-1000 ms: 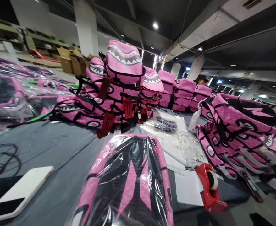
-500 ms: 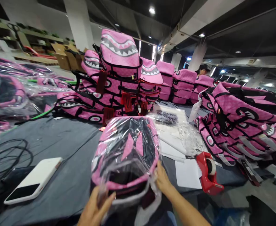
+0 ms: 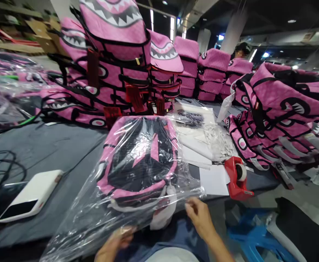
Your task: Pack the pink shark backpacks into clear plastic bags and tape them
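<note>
A pink and black backpack (image 3: 144,156) lies on the table inside a clear plastic bag (image 3: 77,218), its straps side up. The bag's loose opening spreads toward me, past the backpack's near end. My left hand (image 3: 117,240) is closed on the bag's near edge, its fingers partly blurred. Farther right, my right hand (image 3: 200,216) pinches the same edge with curled fingers. A white wrapped strap (image 3: 165,209) hangs from the backpack between my hands.
Pink shark-mouth backpacks (image 3: 116,69) are stacked behind, with more backpacks (image 3: 279,109) at right. A red tape dispenser (image 3: 237,180) stands beside white paper (image 3: 214,180). At left are a white power bank (image 3: 31,196) and black cable (image 3: 1,171). A blue stool (image 3: 257,233) is below right.
The plastic bag's opening has been drawn out toward me and spread wide to the left. Both hands have come off the backpack's sides to the bag's edge. The view has shifted.
</note>
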### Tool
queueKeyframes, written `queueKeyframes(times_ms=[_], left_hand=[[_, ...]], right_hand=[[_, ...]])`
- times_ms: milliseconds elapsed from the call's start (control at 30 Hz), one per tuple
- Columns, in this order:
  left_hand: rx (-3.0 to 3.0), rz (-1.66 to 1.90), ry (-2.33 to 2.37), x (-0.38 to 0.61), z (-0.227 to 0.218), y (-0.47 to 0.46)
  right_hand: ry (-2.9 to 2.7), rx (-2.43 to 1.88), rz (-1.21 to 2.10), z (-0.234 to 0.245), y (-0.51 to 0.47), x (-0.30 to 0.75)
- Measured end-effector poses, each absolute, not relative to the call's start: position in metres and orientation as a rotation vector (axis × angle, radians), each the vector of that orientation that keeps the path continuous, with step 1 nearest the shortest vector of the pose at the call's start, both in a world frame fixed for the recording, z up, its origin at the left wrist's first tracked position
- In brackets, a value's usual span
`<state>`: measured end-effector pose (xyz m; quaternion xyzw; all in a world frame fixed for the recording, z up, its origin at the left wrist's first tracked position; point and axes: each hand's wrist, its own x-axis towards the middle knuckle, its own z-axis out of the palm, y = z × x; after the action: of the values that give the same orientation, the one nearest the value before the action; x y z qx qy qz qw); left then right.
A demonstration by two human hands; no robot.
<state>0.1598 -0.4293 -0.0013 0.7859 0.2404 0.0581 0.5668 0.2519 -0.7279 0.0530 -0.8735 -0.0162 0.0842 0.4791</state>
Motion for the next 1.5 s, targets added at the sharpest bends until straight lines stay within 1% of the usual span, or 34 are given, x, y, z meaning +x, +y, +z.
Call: queueKeyframes(times_ms=[67,133,233,333,433,500,567,700,767,833,933,1000,1067,1200,1267,1400,1500], left_hand=[[1.774,0.070,0.467,0.173,0.002,-0.462],[1.747,0.046,0.390,0.188,0.008,-0.487],[1.759,0.043,0.366,0.203,0.015,-0.506],[1.729,-0.014,0.302,0.208,0.017,-0.516],[1.639,-0.095,0.166,0.211,0.015,-0.527],[1.647,-0.063,0.009,0.215,0.011,-0.534],[1.790,0.113,-0.212,0.221,0.006,-0.539],[2.264,0.816,-0.662,0.233,0.002,-0.532],[2.356,1.059,-0.811,0.239,0.008,-0.524],[2.376,1.128,-0.979,0.244,0.021,-0.516],[2.339,1.061,-1.378,0.254,0.043,-0.505],[2.263,0.958,-1.607,0.260,0.053,-0.498],[2.181,0.875,-1.710,0.264,0.057,-0.492],[2.052,0.787,-1.687,0.266,0.059,-0.483],[2.007,0.738,-1.713,0.265,0.060,-0.481],[2.020,0.719,-1.800,0.267,0.068,-0.482],[2.084,0.745,-1.873,0.268,0.072,-0.486]], right_hand=[[-0.137,-2.274,0.029,0.060,-0.693,0.251],[-0.144,-2.434,-0.042,0.067,-0.668,0.261],[-0.139,-2.608,0.007,0.074,-0.660,0.273],[-0.245,-2.662,0.016,0.081,-0.680,0.271],[-0.281,-2.747,0.082,0.091,-0.702,0.262],[-0.271,-2.834,0.158,0.097,-0.710,0.256],[-0.292,-2.899,0.172,0.097,-0.715,0.249],[-0.400,-2.956,0.106,0.074,-0.722,0.227],[-0.477,-2.980,0.111,0.055,-0.724,0.213],[-0.579,-2.995,0.108,0.036,-0.722,0.198],[-0.695,-3.001,0.152,0.017,-0.717,0.178],[-0.745,-2.916,0.272,0.018,-0.717,0.171],[-0.699,-2.719,0.379,0.028,-0.725,0.171],[-0.432,-2.090,0.465,0.053,-0.751,0.197],[-0.308,-1.872,0.449,0.055,-0.756,0.213],[-0.037,-1.785,0.424,0.028,-0.734,0.221],[0.201,-1.685,0.301,-0.002,-0.710,0.207]])
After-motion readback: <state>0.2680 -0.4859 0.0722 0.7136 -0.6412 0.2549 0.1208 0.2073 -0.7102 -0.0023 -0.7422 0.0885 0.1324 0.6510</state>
